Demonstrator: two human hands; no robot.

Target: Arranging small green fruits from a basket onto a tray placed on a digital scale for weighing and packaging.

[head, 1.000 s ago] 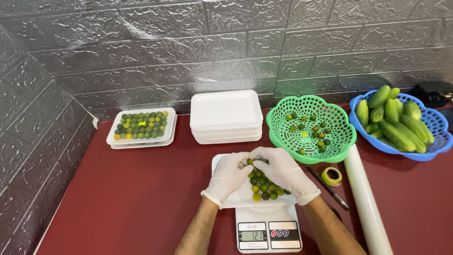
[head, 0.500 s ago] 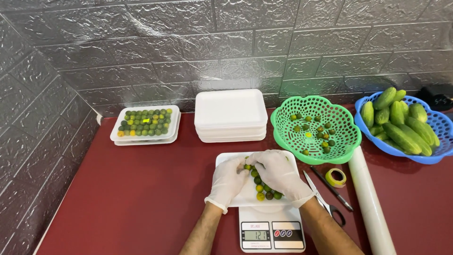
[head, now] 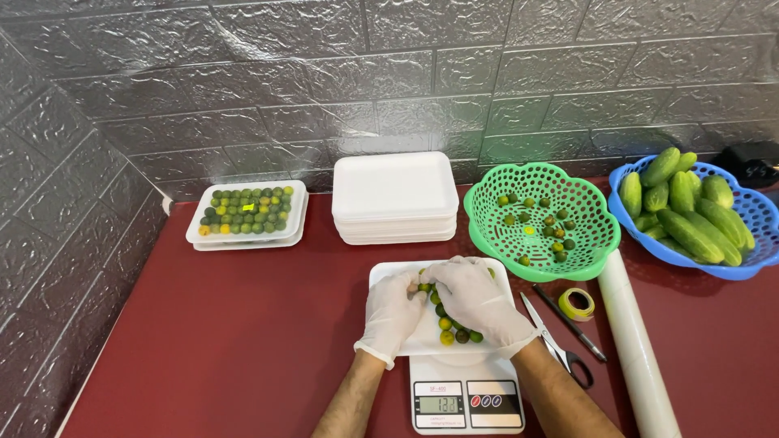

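— What could go wrong from where your hands are?

— Just below my wrists sits the kitchen scale [head: 466, 403], and the white foam tray [head: 388, 276] on it overhangs the platform. My left hand [head: 392, 312] and right hand [head: 479, 302] are both curled down over the small green and yellow fruits [head: 454, 331] in that tray. I think each grip is closed loosely on a few of them, though the gloves hide the fingertips, so I cannot tell for sure. If I lean on the tray, it could tip off the scale, and the round fruits would roll.

— Roll where?

— Across the table [head: 243, 341]. It is smooth and dark red, with nothing to stop them. To the right of my right hand lie scissors [head: 560, 345], a pen [head: 580, 323], a roll of tape [head: 577, 304] and a long roll of clear film [head: 637, 341]. The film is round too and could be knocked away by an elbow.

— And farther off?

— Beyond my hands is a stack of empty foam trays [head: 395, 197], with a filled tray [head: 247, 212] off to the left. Up to the right stands a green basket [head: 542, 219] with a few fruits, then a blue basket [head: 759, 235] of cucumbers [head: 690, 207]. Behind everything runs a grey wall [head: 389, 73] of embossed brick panels, which also closes in the left side.
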